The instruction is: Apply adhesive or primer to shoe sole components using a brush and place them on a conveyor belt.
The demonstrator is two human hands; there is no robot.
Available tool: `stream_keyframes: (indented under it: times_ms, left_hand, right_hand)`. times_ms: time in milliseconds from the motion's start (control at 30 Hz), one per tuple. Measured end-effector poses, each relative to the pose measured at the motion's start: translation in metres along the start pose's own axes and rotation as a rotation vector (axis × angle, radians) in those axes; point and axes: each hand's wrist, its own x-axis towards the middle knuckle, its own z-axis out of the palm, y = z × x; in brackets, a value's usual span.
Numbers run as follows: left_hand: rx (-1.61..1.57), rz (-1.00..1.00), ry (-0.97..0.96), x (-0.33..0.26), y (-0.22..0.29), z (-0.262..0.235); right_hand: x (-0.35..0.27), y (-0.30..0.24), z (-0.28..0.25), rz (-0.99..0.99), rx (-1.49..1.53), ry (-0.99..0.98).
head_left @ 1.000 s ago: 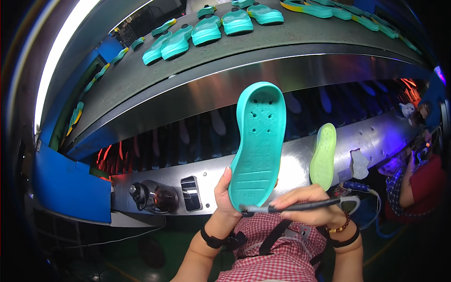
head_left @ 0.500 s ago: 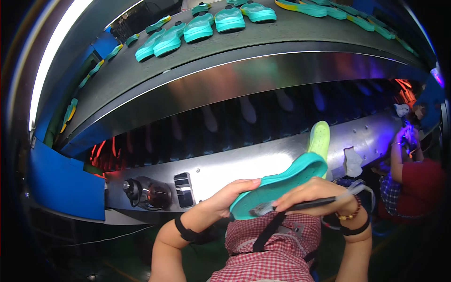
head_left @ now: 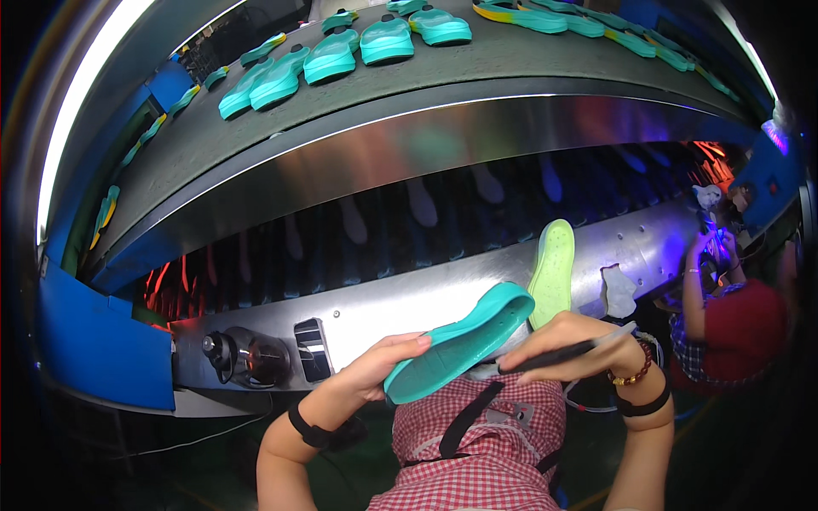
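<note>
Turquoise, foot-shaped, moulded shoe sole (head_left: 460, 342), gripped at its lower-left end by the left hand (head_left: 375, 366) over the shiny metal worktop's (head_left: 383, 319) near side, long axis slanting up rightward, with the right hand (head_left: 575, 335) just beside its right side, clasping a slim black-handled tool (head_left: 564, 353).

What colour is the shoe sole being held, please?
The shoe sole is teal, clearest in the head view.

Garment: red-and-white checked cloth (head_left: 486, 456), a wide black strap (head_left: 471, 419) lying diagonally over it, grey patch (head_left: 520, 415) alongside. Left hand (head_left: 382, 366) bare; plain black band (head_left: 309, 427) on that forearm. Right hand (head_left: 569, 347) bare, with bead bracelet (head_left: 635, 372), reddish and gold, plus second black band (head_left: 645, 404) farther up.
</note>
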Motion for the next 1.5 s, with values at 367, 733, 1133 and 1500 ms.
stream_keyframes:
  times_ms: [367,733,1133,1500]
  left_hand:
    - [-0.593,0.131,-0.297,0.027,-0.031,-0.002]
    - [-0.562,0.256,-0.145,0.033,-0.026,-0.013]
    - [-0.456,0.629,0.323,0.074,-0.018,0.019]
    - [-0.195,0.786,0.584,0.088,-0.034,0.024]
  right_hand:
    - [0.008,0.064,0.031,0.252,0.398,1.023]
    - [0.008,0.011,0.061,0.230,0.742,0.364]
    - [0.018,0.025,0.092,-0.070,-0.818,0.845]
    - [0.024,0.050,0.109,0.088,-1.126,0.741]
